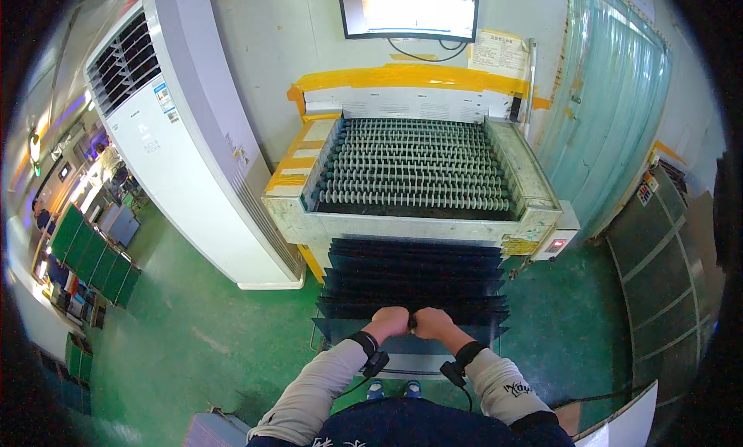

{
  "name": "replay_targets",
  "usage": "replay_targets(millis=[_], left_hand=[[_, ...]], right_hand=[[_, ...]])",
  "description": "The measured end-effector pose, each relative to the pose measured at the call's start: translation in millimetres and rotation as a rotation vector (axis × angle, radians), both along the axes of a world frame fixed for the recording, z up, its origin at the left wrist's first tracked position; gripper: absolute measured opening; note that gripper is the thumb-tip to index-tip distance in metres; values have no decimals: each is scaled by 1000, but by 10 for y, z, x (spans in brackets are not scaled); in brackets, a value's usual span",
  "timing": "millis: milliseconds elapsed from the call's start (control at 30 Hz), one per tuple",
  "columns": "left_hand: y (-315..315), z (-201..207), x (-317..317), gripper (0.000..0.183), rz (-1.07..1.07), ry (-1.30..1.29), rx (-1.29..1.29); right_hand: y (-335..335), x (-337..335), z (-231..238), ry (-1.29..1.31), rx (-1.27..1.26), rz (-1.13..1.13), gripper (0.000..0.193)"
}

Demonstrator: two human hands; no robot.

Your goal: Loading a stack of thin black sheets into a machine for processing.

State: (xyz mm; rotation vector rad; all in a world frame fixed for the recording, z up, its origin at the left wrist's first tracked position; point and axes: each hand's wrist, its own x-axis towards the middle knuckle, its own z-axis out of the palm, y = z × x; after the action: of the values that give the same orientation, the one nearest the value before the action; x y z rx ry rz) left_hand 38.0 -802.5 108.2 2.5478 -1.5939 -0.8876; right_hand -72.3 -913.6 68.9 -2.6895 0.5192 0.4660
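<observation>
My left hand and my right hand meet in front of me, almost touching, both with fingers curled closed. A small dark thing shows between them, too small to name. Just beyond and beneath the hands, several thin dark panels stand on edge in a row, one behind another. The nearest panel passes under my hands. Black bands with small dark boxes and cords are on both wrists. My fingertips are mostly hidden.
Behind the panels stands a roller conveyor machine with yellow tape and a small control box. A tall white air conditioner is at left. A monitor hangs above. Framed mesh panels lean at right. Other people work far left.
</observation>
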Motion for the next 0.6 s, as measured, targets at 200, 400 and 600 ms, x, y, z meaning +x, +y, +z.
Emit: replay_targets(millis=[200, 400, 600], left_hand=[[8, -92, 33, 24, -13, -9, -19], [-4, -124, 32, 23, -9, -5, -22], [6, -118, 36, 24, -18, -11, -41]], right_hand=[[32, 22, 88, 39, 10, -12, 42], [15, 23, 60, 39, -5, -1, 43], [26, 25, 69, 28, 14, -19, 43]])
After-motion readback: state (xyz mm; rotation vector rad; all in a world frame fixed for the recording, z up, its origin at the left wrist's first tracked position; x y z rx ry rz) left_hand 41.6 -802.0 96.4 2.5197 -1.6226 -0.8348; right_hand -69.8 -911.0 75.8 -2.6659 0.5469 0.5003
